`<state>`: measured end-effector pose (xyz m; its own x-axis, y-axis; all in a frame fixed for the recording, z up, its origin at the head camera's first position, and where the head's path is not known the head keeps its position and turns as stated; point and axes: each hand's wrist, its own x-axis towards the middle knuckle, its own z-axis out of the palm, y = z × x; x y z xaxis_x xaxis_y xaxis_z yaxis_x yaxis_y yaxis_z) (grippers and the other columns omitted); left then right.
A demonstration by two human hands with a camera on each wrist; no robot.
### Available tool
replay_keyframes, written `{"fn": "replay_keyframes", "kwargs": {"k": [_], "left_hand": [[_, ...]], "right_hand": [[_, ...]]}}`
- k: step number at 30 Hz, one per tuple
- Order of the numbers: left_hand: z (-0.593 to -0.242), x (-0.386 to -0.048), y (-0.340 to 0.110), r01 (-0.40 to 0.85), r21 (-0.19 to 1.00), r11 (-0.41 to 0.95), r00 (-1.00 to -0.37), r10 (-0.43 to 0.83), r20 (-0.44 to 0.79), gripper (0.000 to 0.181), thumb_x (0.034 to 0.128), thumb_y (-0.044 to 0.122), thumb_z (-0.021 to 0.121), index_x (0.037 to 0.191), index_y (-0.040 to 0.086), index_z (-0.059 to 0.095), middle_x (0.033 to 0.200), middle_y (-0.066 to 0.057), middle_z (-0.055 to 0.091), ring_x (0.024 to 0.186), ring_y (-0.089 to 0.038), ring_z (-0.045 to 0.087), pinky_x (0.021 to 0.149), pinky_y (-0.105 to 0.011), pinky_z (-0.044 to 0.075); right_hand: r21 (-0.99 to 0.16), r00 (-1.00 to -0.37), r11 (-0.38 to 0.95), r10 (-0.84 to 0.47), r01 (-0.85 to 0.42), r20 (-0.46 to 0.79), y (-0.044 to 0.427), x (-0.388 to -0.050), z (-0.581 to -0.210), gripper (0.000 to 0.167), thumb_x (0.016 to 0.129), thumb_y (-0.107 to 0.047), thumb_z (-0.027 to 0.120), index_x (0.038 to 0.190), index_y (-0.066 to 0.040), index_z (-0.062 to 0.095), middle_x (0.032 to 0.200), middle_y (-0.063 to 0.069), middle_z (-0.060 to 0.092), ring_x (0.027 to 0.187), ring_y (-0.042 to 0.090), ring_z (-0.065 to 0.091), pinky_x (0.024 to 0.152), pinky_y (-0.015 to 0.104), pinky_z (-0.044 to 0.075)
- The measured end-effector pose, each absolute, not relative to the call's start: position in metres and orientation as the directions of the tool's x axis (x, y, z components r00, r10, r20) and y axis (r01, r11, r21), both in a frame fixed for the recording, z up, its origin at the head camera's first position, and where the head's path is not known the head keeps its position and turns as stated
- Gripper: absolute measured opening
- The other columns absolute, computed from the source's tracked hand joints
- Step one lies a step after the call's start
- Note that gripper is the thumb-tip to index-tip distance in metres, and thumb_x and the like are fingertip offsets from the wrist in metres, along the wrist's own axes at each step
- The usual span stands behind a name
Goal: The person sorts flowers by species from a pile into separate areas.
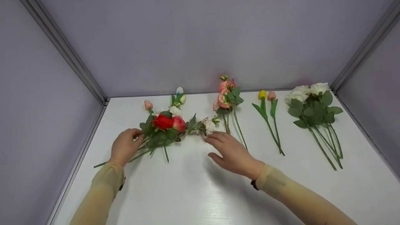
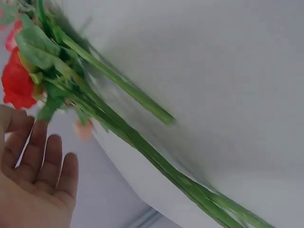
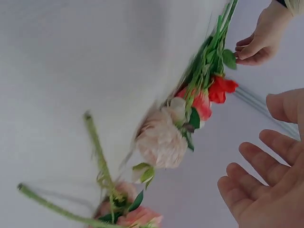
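Observation:
My left hand [image 1: 126, 145] is at the left side of a mixed bunch, its thumb and fingertips pinching the edge of a green leaf [image 3: 229, 59]. The bunch has a red rose [image 1: 162, 122], a pink-red rose [image 1: 178, 123], small white blooms and a peach tulip [image 1: 148, 105]. Its green stems [image 2: 156, 159] run toward the near left. My right hand [image 1: 232, 153], fingers spread, hovers beside a pale rose [image 1: 210, 126] at the bunch's right end. Nothing is held in it. In the right wrist view that pale rose appears large and blush-coloured.
Pink roses [image 1: 224, 97] lie at the back middle. Right of them are a yellow tulip [image 1: 262, 95] and a peach tulip [image 1: 272, 96], then white roses [image 1: 318, 89] with long stems. A blue-white tulip [image 1: 179, 90] lies near the rear wall. Grey walls enclose the white table [image 1: 187, 193].

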<state>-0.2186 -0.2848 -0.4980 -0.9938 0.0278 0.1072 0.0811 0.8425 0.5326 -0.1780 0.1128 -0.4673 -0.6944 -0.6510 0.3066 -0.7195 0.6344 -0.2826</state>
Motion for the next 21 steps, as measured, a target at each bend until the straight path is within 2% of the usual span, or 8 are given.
{"fn": "replay_keyframes", "kwargs": {"k": [3,6,11,16,21], "left_hand": [[-0.503,-0.215,-0.303,0.063,0.508,0.859,-0.998,0.069,0.006,0.025,0.1012,0.024,0.065,0.115,0.005,0.075,0.109,-0.013,0.072,0.1,-0.032,0.067,0.086,-0.052,0.054],[-0.507,-0.214,-0.314,0.065,0.488,0.871,-0.994,0.1,-0.045,0.023,0.1003,0.025,0.067,0.112,0.006,0.076,0.108,-0.011,0.072,0.098,-0.031,0.068,0.085,-0.052,0.054],[-0.511,-0.214,-0.318,0.077,0.472,0.878,-0.992,0.117,-0.056,0.019,0.0982,0.023,0.07,0.106,0.007,0.078,0.104,-0.009,0.073,0.095,-0.029,0.068,0.084,-0.052,0.054],[-0.512,-0.214,-0.315,0.1,0.454,0.886,-0.99,0.136,-0.047,0.018,0.0983,0.021,0.07,0.106,0.007,0.078,0.103,-0.009,0.072,0.095,-0.03,0.068,0.084,-0.052,0.054],[-0.506,-0.214,-0.315,0.083,0.478,0.875,-0.991,0.121,-0.049,0.021,0.1003,0.021,0.066,0.109,0.005,0.076,0.108,-0.011,0.072,0.097,-0.031,0.067,0.085,-0.052,0.054]], "right_hand": [[-0.199,-0.622,0.589,-0.75,-0.783,0.226,0.092,-0.168,-0.475,0.059,0.101,-0.037,0.066,0.151,-0.011,0.05,0.153,0.011,0.05,0.146,0.031,0.037,0.12,0.046,0.03],[-0.14,-0.55,0.533,-0.821,-0.834,0.15,0.071,-0.159,-0.483,0.066,0.102,-0.048,0.062,0.155,-0.013,0.044,0.158,0.012,0.043,0.15,0.033,0.031,0.122,0.046,0.025],[-0.105,-0.471,0.462,-0.877,-0.881,0.096,0.037,-0.148,-0.495,0.07,0.102,-0.055,0.056,0.157,-0.015,0.042,0.159,0.01,0.042,0.15,0.034,0.029,0.122,0.046,0.026],[-0.103,-0.452,0.444,-0.889,-0.89,0.072,0.021,-0.143,-0.502,0.069,0.102,-0.056,0.054,0.157,-0.016,0.042,0.157,0.009,0.044,0.15,0.034,0.031,0.122,0.045,0.026],[-0.107,-0.463,0.455,-0.884,-0.884,0.067,0.025,-0.143,-0.503,0.066,0.103,-0.053,0.055,0.156,-0.015,0.044,0.156,0.009,0.046,0.149,0.033,0.032,0.122,0.044,0.027]]}}
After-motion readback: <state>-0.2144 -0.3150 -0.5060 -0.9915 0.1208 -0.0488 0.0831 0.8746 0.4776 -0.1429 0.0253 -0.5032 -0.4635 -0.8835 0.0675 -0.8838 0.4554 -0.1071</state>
